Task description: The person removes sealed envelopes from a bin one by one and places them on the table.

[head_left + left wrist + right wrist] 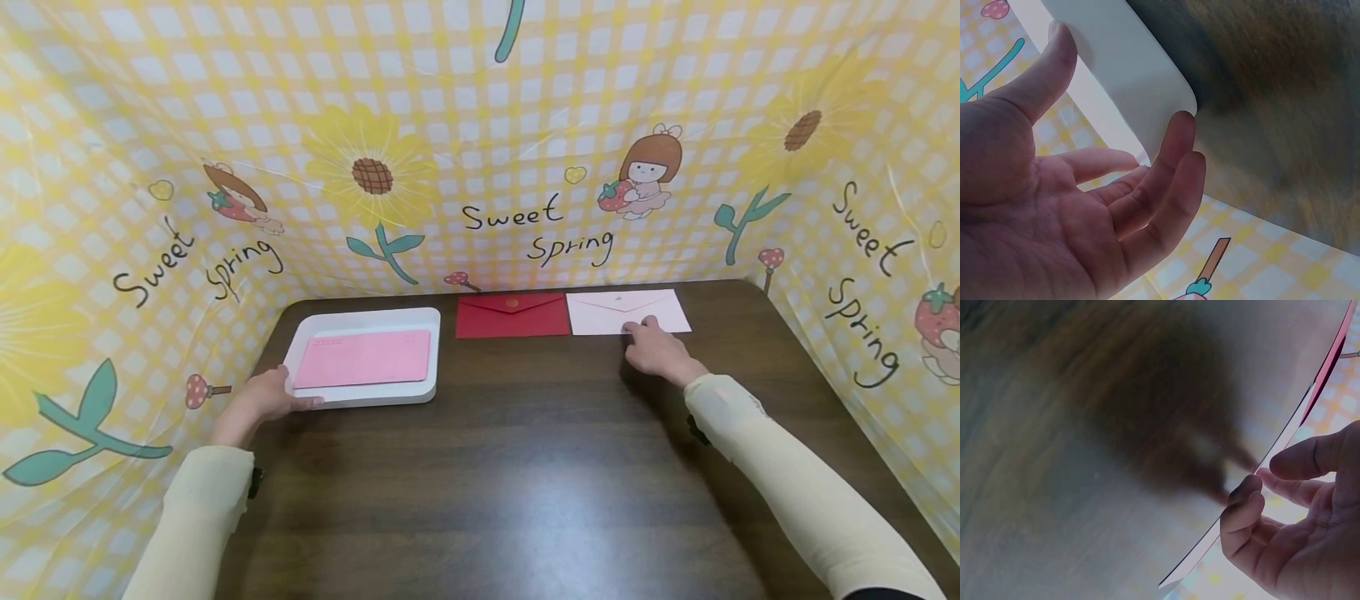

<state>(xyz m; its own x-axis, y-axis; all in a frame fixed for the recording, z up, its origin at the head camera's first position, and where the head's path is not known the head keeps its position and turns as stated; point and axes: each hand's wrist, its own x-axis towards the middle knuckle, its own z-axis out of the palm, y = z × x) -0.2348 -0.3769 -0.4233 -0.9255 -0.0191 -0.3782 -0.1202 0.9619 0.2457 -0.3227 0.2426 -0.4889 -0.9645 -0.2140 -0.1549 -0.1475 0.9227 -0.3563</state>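
In the head view my left hand (266, 395) holds a white tray (367, 399) at its near left corner. The left wrist view shows the thumb along one side of the tray (1141, 59) and bent fingers round its corner. A pink envelope-sized card (363, 358) lies in the tray. My right hand (660, 350) rests its fingertips at the near edge of a pale pink envelope (600, 318), which lies flat. In the right wrist view the fingers are slightly bent at the envelope's edge (1200, 550), with the thumb apart from it.
A red envelope (512, 321) with a gold seal lies between the tray and the pale envelope. Brown wood-grain table (495, 467) stretches in front of them. Yellow checked cloth (480, 150) with printed flowers and "Sweet Spring" lettering walls the back and both sides.
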